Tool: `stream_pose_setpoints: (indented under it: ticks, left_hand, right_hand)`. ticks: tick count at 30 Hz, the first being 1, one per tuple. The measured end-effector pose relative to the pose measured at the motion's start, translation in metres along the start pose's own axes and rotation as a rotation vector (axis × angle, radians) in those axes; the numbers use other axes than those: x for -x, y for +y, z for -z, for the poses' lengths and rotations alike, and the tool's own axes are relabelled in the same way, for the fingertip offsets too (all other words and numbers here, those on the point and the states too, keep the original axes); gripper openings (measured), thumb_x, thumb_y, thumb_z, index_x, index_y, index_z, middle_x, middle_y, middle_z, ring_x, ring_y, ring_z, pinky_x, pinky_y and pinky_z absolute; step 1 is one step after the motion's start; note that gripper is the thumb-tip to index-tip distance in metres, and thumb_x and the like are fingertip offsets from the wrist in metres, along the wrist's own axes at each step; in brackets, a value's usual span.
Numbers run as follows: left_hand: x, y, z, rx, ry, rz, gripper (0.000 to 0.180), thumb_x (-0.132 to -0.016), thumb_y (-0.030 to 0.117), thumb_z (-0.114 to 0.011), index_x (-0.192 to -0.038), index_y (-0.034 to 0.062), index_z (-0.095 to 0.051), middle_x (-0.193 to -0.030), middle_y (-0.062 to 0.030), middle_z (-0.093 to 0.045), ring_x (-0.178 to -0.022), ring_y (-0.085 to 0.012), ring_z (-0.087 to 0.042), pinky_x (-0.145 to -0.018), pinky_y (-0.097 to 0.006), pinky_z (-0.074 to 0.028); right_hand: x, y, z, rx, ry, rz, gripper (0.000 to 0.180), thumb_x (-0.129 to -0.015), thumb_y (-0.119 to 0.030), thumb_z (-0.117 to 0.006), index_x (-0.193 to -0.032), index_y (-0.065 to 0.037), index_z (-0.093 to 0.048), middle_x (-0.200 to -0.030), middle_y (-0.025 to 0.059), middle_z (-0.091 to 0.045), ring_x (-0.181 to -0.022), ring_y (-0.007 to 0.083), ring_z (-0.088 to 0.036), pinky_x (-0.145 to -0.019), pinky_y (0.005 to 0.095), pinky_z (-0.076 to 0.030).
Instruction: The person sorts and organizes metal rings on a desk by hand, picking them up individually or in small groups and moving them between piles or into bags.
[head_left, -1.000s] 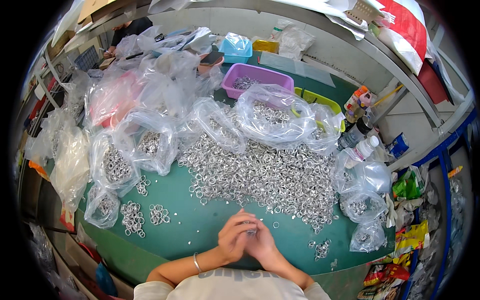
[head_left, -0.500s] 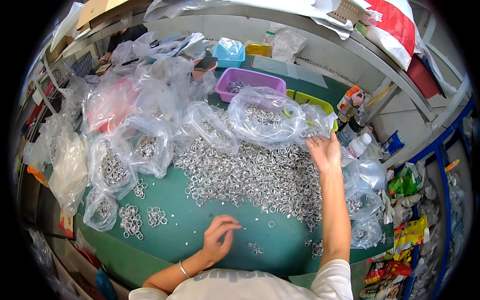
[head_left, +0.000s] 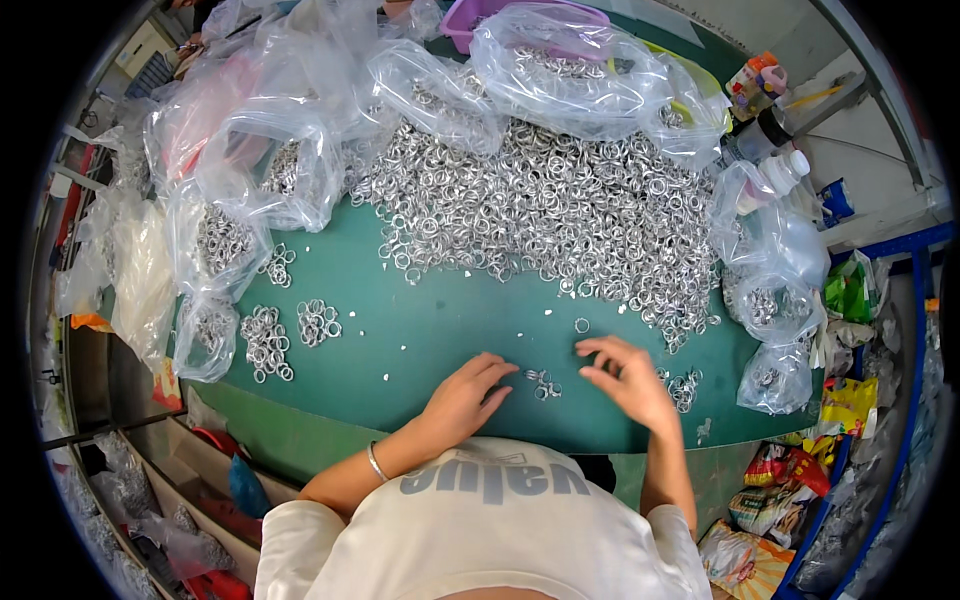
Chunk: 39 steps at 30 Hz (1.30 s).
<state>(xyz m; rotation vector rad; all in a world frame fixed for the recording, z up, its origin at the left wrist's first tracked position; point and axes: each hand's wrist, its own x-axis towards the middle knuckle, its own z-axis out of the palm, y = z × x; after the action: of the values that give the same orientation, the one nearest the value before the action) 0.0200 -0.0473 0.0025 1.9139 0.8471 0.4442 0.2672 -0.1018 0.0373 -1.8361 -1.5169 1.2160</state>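
A wide heap of silvery metal rings (head_left: 560, 215) covers the far half of the green table (head_left: 450, 310). My left hand (head_left: 466, 398) rests low over the table near its front edge, fingers loosely stretched, holding nothing visible. Just right of its fingertips lies a small cluster of rings (head_left: 543, 385). On that cluster's other side, my right hand (head_left: 630, 382) hovers with thumb and fingers apart, and nothing shows between them. A single ring (head_left: 582, 325) lies just beyond its fingertips. Beside its wrist is another small group of rings (head_left: 684, 388).
Small ring piles (head_left: 266, 345) sit at the left. Clear plastic bags of rings (head_left: 560, 70) line the far side, with more bags (head_left: 775, 310) at the right edge. Behind stands a purple basin (head_left: 460, 25). A white-capped bottle (head_left: 785, 172) and small white bits (head_left: 385, 377) are also there.
My right hand has come back from the bags at the far right to the near table. My left hand stays near the front edge. The view has tilted down.
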Motion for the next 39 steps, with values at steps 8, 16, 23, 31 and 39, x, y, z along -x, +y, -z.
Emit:
stream_pose_setpoints:
  ticks: [8, 16, 23, 31, 39]
  left_hand:
    - [0.041, -0.001, -0.008, 0.638, -0.462, 0.384, 0.025, -0.094, 0.011, -0.051, -0.113, -0.0028, -0.059, -0.096, -0.0085, -0.065, -0.086, -0.0143, -0.062, -0.08, -0.027, -0.049]
    - [0.08, -0.01, -0.016, 1.319, -0.391, 0.775, 0.037, -0.098, 0.01, -0.038, -0.125, -0.0144, -0.043, -0.123, -0.0277, -0.052, -0.117, -0.0297, -0.053, -0.102, -0.035, -0.042]
    - [0.097, -0.037, -0.041, 1.805, -0.363, 0.845, 0.045, -0.098, 0.012, -0.03, -0.135, -0.0129, -0.026, -0.136, -0.0282, -0.038, -0.129, -0.0362, -0.038, -0.11, -0.04, -0.032]
    - [0.095, -0.046, -0.052, 1.773, -0.299, 0.772, 0.038, -0.095, 0.01, -0.031, -0.124, -0.0129, -0.039, -0.133, -0.0257, -0.041, -0.123, -0.0317, -0.044, -0.107, -0.044, -0.034]
    - [0.114, -0.05, -0.022, 1.342, -0.141, 0.87, 0.025, -0.093, 0.014, -0.047, -0.106, -0.0052, -0.057, -0.094, -0.0136, -0.064, -0.09, -0.0208, -0.063, -0.083, -0.034, -0.052]
  right_hand:
    - [0.01, 0.01, -0.074, 0.3, 0.072, 0.442, 0.046, -0.082, -0.006, -0.062, -0.126, -0.002, -0.05, -0.135, 0.0139, -0.043, -0.131, 0.034, -0.035, -0.107, 0.0447, -0.031]
    - [0.013, 0.016, -0.117, 0.306, 0.21, 0.468, 0.043, -0.085, -0.003, -0.056, -0.126, 0.006, -0.046, -0.135, 0.0168, -0.042, -0.131, 0.0368, -0.033, -0.109, 0.0467, -0.029]
    - [0.032, 0.014, -0.135, 0.232, 0.133, 0.526, 0.037, -0.087, 0.001, -0.049, -0.123, 0.008, -0.047, -0.136, 0.0186, -0.041, -0.132, 0.0368, -0.031, -0.11, 0.0451, -0.027]
    - [0.06, 0.006, -0.151, -0.196, -0.48, 0.561, 0.03, -0.091, -0.005, -0.049, -0.119, 0.003, -0.055, -0.126, 0.0194, -0.051, -0.124, 0.0344, -0.044, -0.106, 0.0403, -0.033]
    - [0.048, -0.008, -0.122, -0.979, -0.328, 0.206, 0.028, -0.094, -0.012, -0.048, -0.113, 0.007, -0.058, -0.116, 0.0177, -0.06, -0.108, 0.0271, -0.057, -0.095, 0.0373, -0.043]
